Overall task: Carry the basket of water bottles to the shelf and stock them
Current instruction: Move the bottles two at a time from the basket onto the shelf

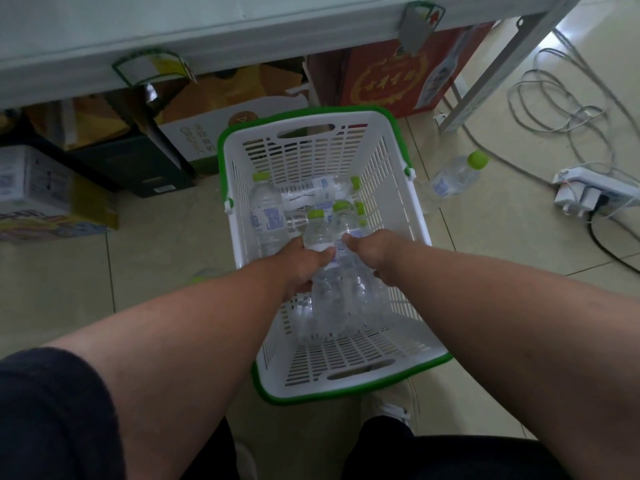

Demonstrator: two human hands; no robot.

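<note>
The left hand (298,268) and the right hand (375,258) are each closing around a clear plastic water bottle with a lime-green cap (317,244) inside a white slatted plastic basket with a green rim (391,188), which is sitting on the tiled floor (485,237) below a pale shelf edge (242,32). More bottles are lying in the basket; one stray clear bottle (457,176) is lying on the floor beside it.
</note>
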